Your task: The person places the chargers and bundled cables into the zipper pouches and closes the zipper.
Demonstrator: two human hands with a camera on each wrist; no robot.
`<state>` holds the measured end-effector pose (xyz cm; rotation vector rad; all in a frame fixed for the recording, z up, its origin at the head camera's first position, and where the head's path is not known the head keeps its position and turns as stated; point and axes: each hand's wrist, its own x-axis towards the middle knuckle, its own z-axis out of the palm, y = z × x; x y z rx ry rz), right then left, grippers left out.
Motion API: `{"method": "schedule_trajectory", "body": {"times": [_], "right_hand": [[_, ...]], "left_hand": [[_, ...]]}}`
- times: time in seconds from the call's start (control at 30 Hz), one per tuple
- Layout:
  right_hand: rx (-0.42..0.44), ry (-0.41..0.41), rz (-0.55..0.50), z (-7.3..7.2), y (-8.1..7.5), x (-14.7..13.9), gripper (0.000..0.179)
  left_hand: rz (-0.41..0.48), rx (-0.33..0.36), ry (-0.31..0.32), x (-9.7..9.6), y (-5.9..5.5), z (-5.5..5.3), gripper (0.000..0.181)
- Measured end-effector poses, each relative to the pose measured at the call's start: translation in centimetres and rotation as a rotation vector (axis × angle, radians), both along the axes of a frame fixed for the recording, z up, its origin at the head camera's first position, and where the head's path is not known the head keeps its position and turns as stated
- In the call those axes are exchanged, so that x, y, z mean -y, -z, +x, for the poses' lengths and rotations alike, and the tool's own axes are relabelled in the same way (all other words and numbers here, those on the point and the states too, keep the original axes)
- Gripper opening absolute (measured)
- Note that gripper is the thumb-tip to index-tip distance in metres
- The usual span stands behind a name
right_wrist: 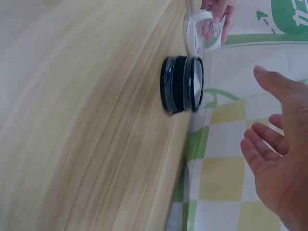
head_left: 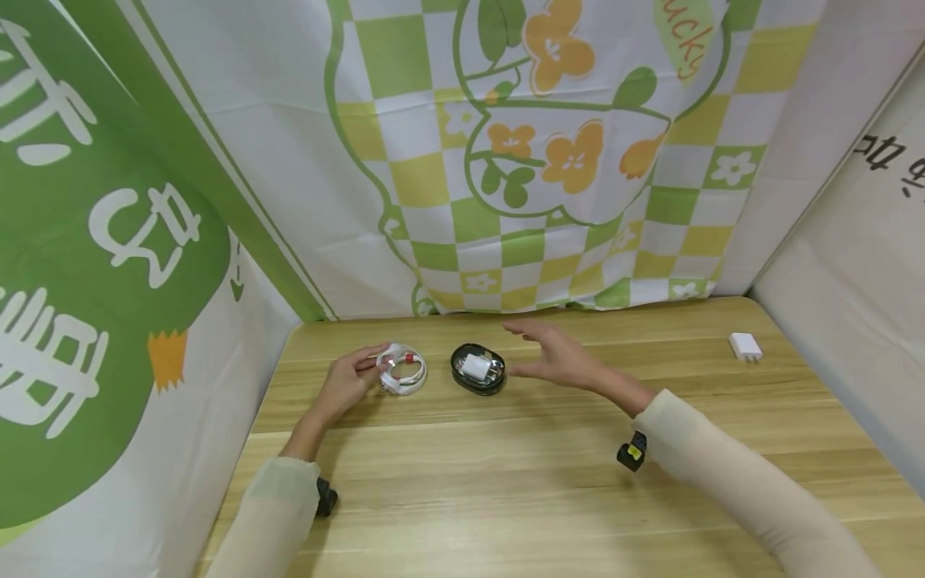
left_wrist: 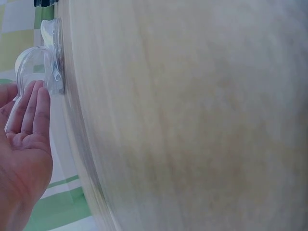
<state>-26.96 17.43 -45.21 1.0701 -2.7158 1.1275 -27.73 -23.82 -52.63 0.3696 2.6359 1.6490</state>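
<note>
My left hand [head_left: 344, 381] is at the left of the table and pinches the edge of a white coiled cable [head_left: 413, 380] with red bits on it. In the left wrist view a see-through rounded loop [left_wrist: 34, 50] of it rises between the thumb and fingers of my left hand [left_wrist: 29, 154], and its lower part lies by the tabletop. To its right sits a black coiled cable [head_left: 480, 388] with a white charger [head_left: 476, 367] in its middle. My right hand [head_left: 560, 359] hovers beside this coil, thumb and fingers apart, holding nothing; a gap shows in the right wrist view.
A second white charger [head_left: 745, 347] with metal prongs lies at the far right of the wooden table [head_left: 448, 482]. Printed cloth [head_left: 433, 185] hangs behind the back edge, with more cloth at both sides. A black wrist camera [head_left: 632, 452] sits under the right sleeve.
</note>
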Motion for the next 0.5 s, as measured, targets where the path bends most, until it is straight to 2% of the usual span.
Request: {"method": "schedule_trajectory", "body": {"times": [0.23,0.5], "right_hand": [[-0.004,-0.046,-0.016,-0.1,0.3,-2.4,0.077],[-0.007,-0.073,-0.009,-0.3,0.6,-5.4,0.074]], "left_hand": [[0.002,0.005,0.000,0.1,0.1,0.0,0.043],[-0.027,0.027,-0.005,0.0,-0.4,0.2,0.044]]}}
